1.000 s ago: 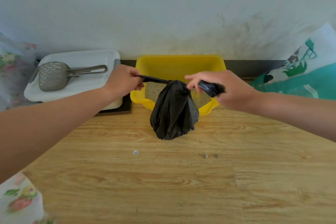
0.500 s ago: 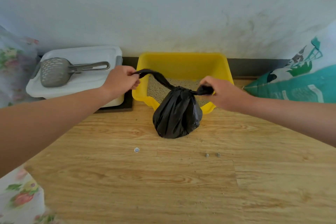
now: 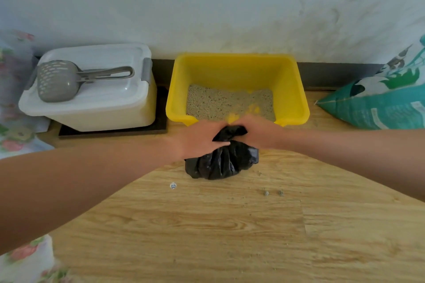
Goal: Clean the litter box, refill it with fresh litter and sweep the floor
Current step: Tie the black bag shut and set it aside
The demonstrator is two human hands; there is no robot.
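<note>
A black plastic bag [image 3: 222,163] sits bunched on the wooden floor just in front of the yellow litter box [image 3: 296,89]. My left hand [image 3: 202,139] and my right hand [image 3: 259,131] meet over the bag's top, each gripping a twisted end of it. The box stands against the wall with a thin layer of grey litter [image 3: 216,103] and bare yellow patches near its front. A grey slotted scoop [image 3: 62,80] lies on the lid of a white bin [image 3: 96,108] to the left.
A teal and white litter sack [image 3: 381,103] leans at the right by the wall. Two litter clumps [image 3: 273,193] and a small round scrap [image 3: 173,185] lie on the floor [image 3: 207,236]. Floral fabric [image 3: 13,126] fills the left edge.
My hands were apart, pulling the bag's two ends sideways. They have come together over the bag's top, close above it, and the camera has moved nearer.
</note>
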